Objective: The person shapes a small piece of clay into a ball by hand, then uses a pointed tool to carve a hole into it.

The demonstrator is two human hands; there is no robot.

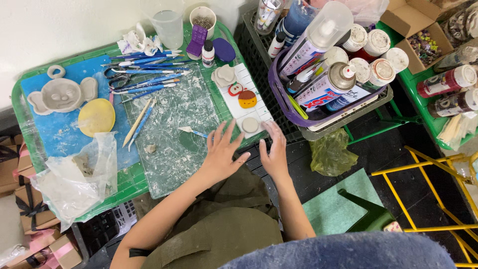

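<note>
At the front left corner of the green tray (pixel 130 183): a clear plastic bag (pixel 74 177) with a grey lump of clay inside. Behind it, on the blue mat (pixel 59 137) near the tray's left edge: a grey clay face with big ears (pixel 62 93), and just beside it a flat yellow disc (pixel 96 117). Along the back edge: blue modelling tools (pixel 144 74) in a heap, a clear plastic cup (pixel 168 27), a white cup (pixel 202 19) with small dark bits inside. In the middle: a clear work sheet (pixel 172 129) smeared with white clay. Left hand (pixel 219 154) flat on this sheet, fingers spread wide, holding nothing. At the tray's right edge: a long white tray (pixel 247 97) with little clay shapes in it, an apple, an orange round one, a grey round one (pixel 250 124) at the near end. Right hand (pixel 274 152) open, fingers together, fingertips touching the near end of the white tray. Further right, off the green tray: a purple basket (pixel 279 94) full of spray cans and jars with white lids, inside a dark crate (pixel 259 55). At the far right: an open cardboard box (pixel 416 30) with small coloured beads.
</note>
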